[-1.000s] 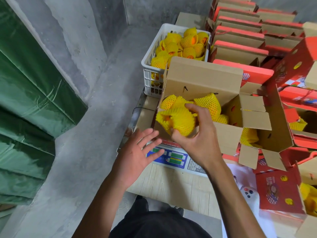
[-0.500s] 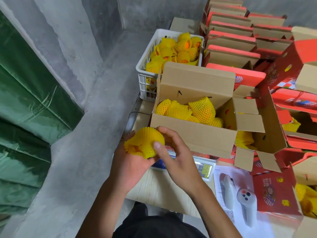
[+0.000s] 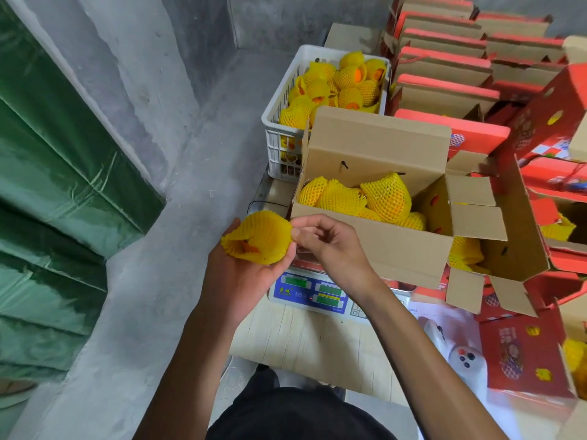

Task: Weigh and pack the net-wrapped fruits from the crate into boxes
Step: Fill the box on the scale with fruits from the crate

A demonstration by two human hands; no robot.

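net-wrapped fruits fill the open box on the scale, more in the crate.
left hand cups one fruit; right hand pinches its netting. likely weight trimming; next, decide return or set aside.

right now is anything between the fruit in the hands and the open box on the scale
Nothing visible. The net-wrapped fruit lies in the left hand, just left of the open box; only the box's low front wall lies between, and its top is open.
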